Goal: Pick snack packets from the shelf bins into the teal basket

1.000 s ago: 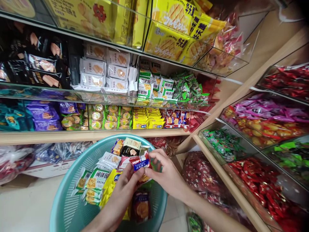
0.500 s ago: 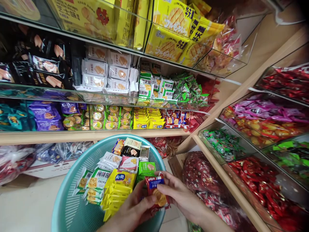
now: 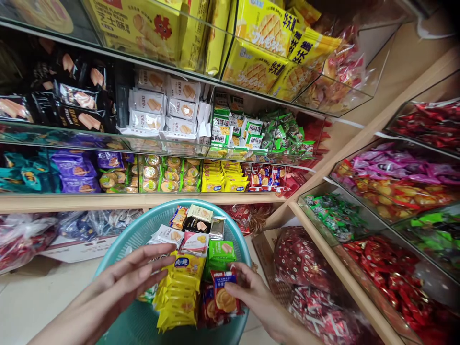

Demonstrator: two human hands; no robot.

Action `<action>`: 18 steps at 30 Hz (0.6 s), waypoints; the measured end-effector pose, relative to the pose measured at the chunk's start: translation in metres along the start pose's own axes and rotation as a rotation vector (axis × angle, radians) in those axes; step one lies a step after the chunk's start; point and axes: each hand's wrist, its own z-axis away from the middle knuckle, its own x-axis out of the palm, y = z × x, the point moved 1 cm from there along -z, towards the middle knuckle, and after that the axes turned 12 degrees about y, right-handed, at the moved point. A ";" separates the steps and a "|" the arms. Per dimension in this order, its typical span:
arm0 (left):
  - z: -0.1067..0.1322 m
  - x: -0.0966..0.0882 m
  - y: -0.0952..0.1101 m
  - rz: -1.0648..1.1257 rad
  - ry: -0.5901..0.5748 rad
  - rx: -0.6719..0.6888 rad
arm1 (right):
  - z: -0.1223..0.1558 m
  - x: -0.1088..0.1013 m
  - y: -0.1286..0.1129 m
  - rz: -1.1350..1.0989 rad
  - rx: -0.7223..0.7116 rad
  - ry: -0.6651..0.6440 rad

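Right hand (image 3: 251, 297), lower centre of frame: fingers clamped on a red-and-blue cookie packet (image 3: 224, 298), thumb on its right edge, packet upright and tilted slightly, sitting at the near end of the snack rows inside the teal basket (image 3: 118, 239). A second red packet (image 3: 207, 309) lies just left of it, touching.

Left hand (image 3: 134, 278), lower left: fingers apart and flat, palm turned in, holding nothing. It hovers over the basket beside the stack of yellow packets (image 3: 179, 297), fingertips near the white packets (image 3: 167, 235).

Row order toward the top of the basket: green packet (image 3: 220, 250), pink-white packet (image 3: 194, 242), then black and orange ones by the far rim.

Judgement on doing the placement well:
- Seat the cookie packet flush against its red neighbour, face up, same orientation as the row.
- Use the flat left hand as a backstop on the yellow stack; it looks fanned out and likely to slide.
- Release only once the packet is supported on both sides, else it tips toward the near rim.
- Keep the basket level; can't see what supports it.

Shelves (image 3: 143, 201) of packaged snacks fill the upper frame.
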 end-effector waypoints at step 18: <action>-0.007 0.006 0.000 -0.102 -0.080 0.015 | -0.016 0.006 0.023 0.674 -0.329 0.136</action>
